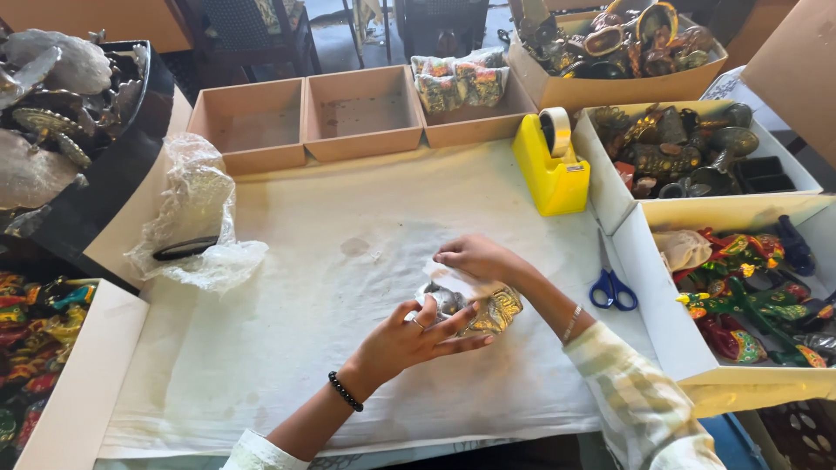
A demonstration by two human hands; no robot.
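Fingers (453, 306) of both our hands pinch a small glossy painted figurine (488, 312) in thin white paper.

Our left hand (405, 335) cups it from below, our right hand (475, 257) presses the crinkled wrap on top, above the cloth-covered worktop (287, 331); blue-handled scissors (610, 283) lie near.

**Worktable and dim room behind**

A cloth-covered table (305, 331) fills the frame's centre; along the top edge, dark chairs (252, 30) stand on a grey floor (335, 39); daylight falls softly from the upper right.
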